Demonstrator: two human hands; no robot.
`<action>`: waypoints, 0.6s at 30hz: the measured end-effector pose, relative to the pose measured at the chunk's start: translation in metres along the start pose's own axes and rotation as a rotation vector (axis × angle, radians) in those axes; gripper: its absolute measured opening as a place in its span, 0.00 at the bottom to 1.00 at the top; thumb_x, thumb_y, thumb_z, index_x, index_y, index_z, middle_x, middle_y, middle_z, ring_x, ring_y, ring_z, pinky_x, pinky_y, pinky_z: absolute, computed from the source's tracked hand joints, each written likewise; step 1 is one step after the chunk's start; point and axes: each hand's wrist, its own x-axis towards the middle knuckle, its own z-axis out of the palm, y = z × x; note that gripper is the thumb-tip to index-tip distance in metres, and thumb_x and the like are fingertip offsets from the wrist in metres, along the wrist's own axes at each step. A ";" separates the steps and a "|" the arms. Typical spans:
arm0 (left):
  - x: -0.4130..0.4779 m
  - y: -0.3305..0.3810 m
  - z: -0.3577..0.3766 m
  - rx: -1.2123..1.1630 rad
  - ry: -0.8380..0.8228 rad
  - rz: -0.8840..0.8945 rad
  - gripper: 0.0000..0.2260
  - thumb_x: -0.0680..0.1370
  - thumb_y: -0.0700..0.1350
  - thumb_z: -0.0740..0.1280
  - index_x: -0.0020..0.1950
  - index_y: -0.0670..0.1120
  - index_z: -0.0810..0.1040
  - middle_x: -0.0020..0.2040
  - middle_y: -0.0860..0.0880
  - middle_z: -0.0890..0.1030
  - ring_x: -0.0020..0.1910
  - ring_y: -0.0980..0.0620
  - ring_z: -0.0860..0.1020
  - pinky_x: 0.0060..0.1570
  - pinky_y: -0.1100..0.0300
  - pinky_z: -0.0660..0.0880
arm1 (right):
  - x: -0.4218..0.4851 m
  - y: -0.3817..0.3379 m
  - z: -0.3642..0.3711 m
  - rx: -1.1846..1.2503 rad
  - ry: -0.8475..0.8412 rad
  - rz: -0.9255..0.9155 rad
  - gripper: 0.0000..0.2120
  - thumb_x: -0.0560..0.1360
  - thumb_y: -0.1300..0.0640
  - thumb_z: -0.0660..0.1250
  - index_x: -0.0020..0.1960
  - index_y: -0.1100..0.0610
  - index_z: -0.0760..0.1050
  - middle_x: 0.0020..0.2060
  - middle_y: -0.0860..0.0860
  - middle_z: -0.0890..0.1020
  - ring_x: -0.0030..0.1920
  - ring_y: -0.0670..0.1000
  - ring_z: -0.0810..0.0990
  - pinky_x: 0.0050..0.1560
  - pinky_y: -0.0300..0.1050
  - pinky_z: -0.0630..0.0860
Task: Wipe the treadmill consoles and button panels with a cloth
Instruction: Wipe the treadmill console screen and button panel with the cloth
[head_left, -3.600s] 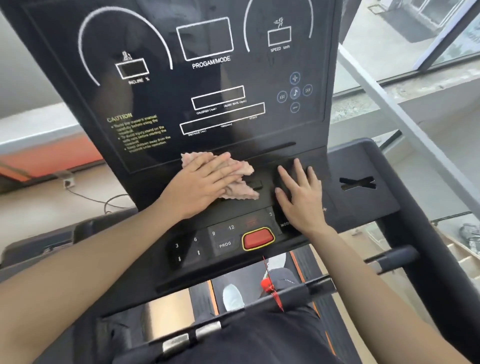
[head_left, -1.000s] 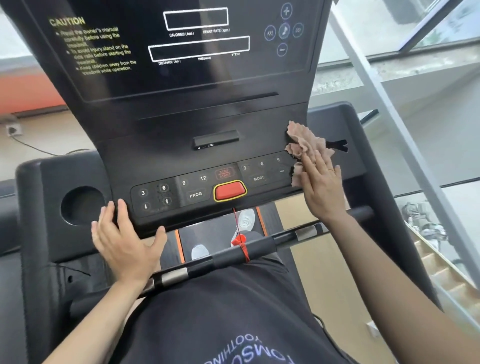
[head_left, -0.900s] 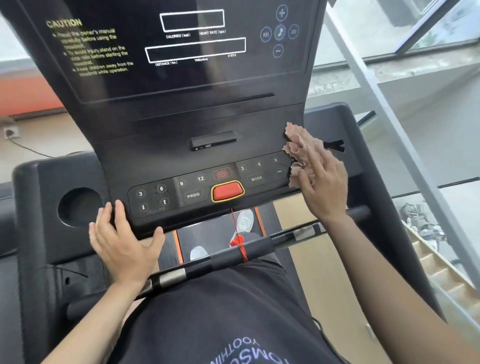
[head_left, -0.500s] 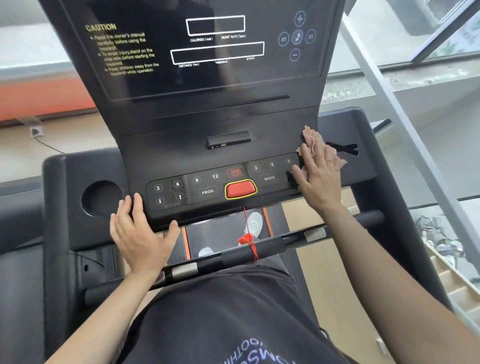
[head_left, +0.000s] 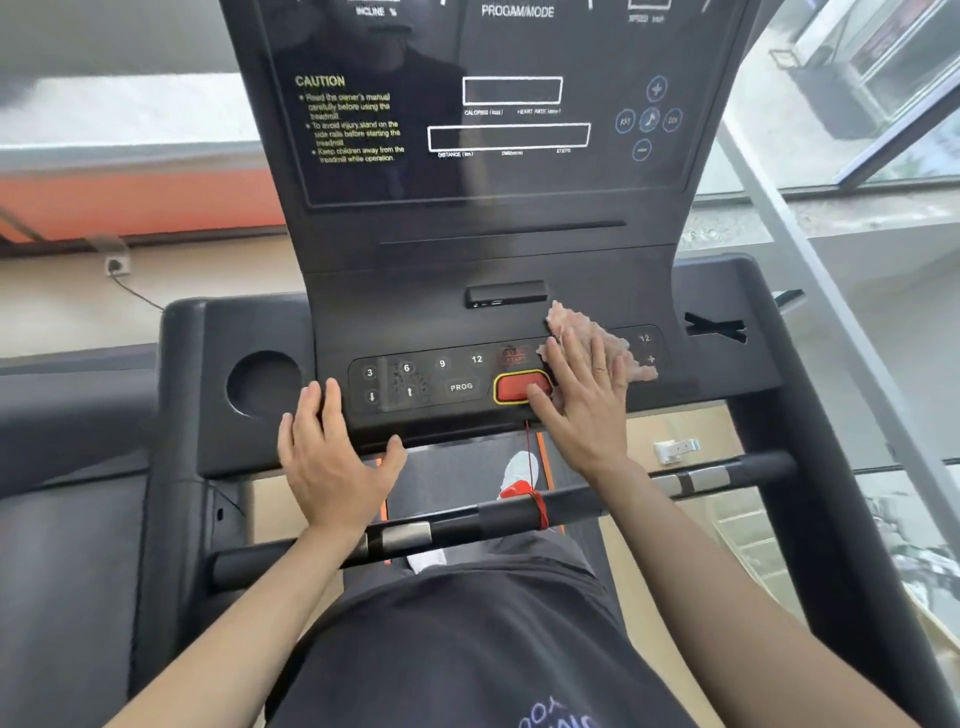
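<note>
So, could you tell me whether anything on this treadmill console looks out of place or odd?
One patch stands out: the left part of the button panel, around the 6 key, looks smudged or streaky. The cloth under the right hand lies on the right side of the panel, beside the red stop button. Nothing looks damaged or askew.

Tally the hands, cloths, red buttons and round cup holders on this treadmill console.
Hands: 2, left hand and right hand
Cloth: 1
Red button: 1
Round cup holder: 1
Total: 5
</note>
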 end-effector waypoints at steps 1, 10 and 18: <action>0.000 0.000 0.000 0.001 -0.005 0.000 0.41 0.69 0.59 0.68 0.77 0.40 0.68 0.75 0.37 0.71 0.76 0.41 0.69 0.79 0.46 0.56 | -0.001 -0.008 0.001 0.004 -0.002 -0.025 0.34 0.80 0.31 0.48 0.82 0.44 0.56 0.83 0.44 0.49 0.83 0.52 0.40 0.81 0.61 0.38; 0.000 -0.011 -0.006 0.014 -0.061 0.056 0.41 0.72 0.65 0.66 0.78 0.41 0.67 0.76 0.39 0.71 0.77 0.43 0.68 0.78 0.46 0.59 | -0.008 -0.095 0.018 -0.040 -0.062 -0.235 0.37 0.79 0.33 0.50 0.82 0.51 0.56 0.83 0.49 0.52 0.83 0.54 0.44 0.82 0.57 0.42; 0.005 -0.042 -0.015 -0.203 -0.091 0.185 0.33 0.75 0.54 0.66 0.76 0.39 0.70 0.76 0.42 0.73 0.75 0.45 0.72 0.75 0.46 0.67 | -0.016 -0.169 0.040 0.021 -0.106 -0.529 0.34 0.79 0.40 0.55 0.80 0.55 0.62 0.82 0.54 0.58 0.83 0.55 0.49 0.82 0.53 0.43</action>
